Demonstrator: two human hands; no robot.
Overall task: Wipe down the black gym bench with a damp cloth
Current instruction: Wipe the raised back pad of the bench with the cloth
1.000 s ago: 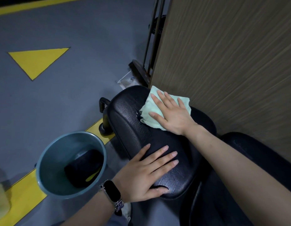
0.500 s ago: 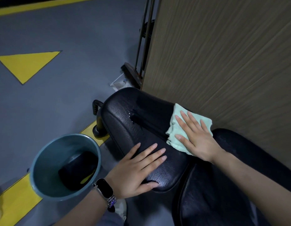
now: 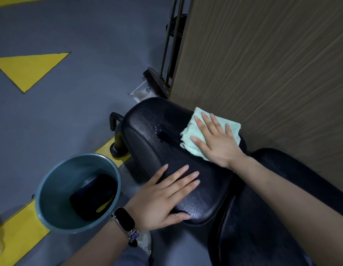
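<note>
Black and cracked, the bench [image 3: 147,137] lies beside the wooden wall [image 3: 272,73]. Our right hand [image 3: 217,140] presses flat, fingers spread, on the green cloth [image 3: 189,131] at the pad's far side. Our left hand [image 3: 163,196] rests flat on the near edge. A bucket [image 3: 51,181] stands near.

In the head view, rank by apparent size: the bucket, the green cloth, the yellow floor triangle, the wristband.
1. Bucket, largest.
2. Yellow floor triangle; it lies farther from the camera, so its true size against the bucket is unsure.
3. Green cloth, partly covered by the right hand.
4. Wristband, smallest.
</note>
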